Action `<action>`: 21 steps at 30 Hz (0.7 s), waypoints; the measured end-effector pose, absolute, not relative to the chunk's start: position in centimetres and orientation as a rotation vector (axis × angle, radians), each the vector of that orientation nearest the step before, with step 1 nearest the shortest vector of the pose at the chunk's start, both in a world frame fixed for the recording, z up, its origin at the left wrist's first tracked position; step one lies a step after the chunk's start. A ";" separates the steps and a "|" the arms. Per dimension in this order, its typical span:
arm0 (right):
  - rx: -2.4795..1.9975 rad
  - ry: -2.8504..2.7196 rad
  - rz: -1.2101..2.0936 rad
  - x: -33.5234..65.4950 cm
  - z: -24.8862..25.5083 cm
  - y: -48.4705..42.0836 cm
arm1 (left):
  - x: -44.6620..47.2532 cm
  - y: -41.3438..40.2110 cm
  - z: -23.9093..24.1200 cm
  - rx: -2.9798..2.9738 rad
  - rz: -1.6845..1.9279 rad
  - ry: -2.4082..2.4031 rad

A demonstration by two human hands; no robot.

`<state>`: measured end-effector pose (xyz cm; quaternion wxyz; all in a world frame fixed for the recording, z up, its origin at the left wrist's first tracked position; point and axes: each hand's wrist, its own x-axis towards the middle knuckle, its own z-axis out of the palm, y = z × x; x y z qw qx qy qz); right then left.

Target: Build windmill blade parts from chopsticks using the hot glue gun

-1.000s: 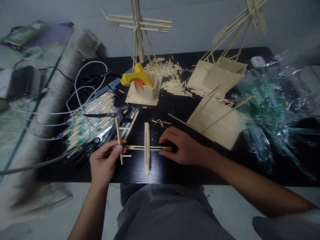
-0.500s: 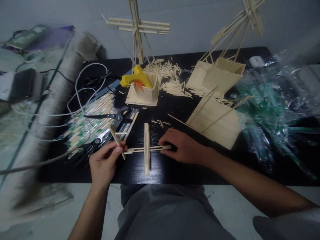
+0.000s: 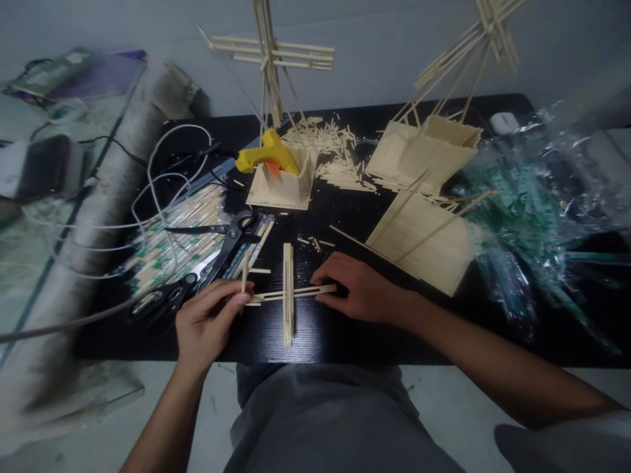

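A cross made of pale wooden sticks (image 3: 288,322) lies on the black table near its front edge. My right hand (image 3: 355,289) is closed on the tip of its right arm, thumb and fingers pinching the sticks. At the opposite end, my left hand (image 3: 207,322) pinches a short stick piece (image 3: 244,270), which stands nearly upright against the cross's left arm. A thin stick (image 3: 259,270) juts sideways from that piece. Whether the piece touches the cross is partly hidden by my left fingertips.
Black-handled scissors (image 3: 190,284) and pliers-like cutters (image 3: 231,231) lie left, by packaged chopsticks (image 3: 182,226). A yellow glue gun (image 3: 269,154) rests in a wooden box (image 3: 290,190). Cut stick bits (image 3: 340,157) are behind. Wooden panels (image 3: 424,243) and plastic wrappers (image 3: 522,203) occupy the right.
The short stick piece in my left hand has turned from a leftward slant to nearly upright. My right hand stays at the cross's right end.
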<state>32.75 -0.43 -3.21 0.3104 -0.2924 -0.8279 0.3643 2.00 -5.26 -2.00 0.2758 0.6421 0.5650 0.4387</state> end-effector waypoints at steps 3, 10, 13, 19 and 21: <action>-0.769 -2.188 0.959 32.9 -3.2 -0.4 | 1.9 -4.1 -0.4 1.968 1.105 1.406; -0.789 -2.207 0.936 33.1 -3.2 -0.4 | 2.9 -2.0 2.2 2.318 0.852 1.101; -0.825 -2.223 0.953 33.1 -3.1 -0.3 | 3.1 -1.6 2.5 2.381 0.781 1.066; -0.887 -2.210 1.030 33.2 -2.9 -0.2 | 3.4 -1.0 3.0 2.333 0.654 1.073; -0.906 -2.189 1.053 33.2 -3.0 -0.2 | 3.7 -0.9 3.1 2.331 0.653 1.044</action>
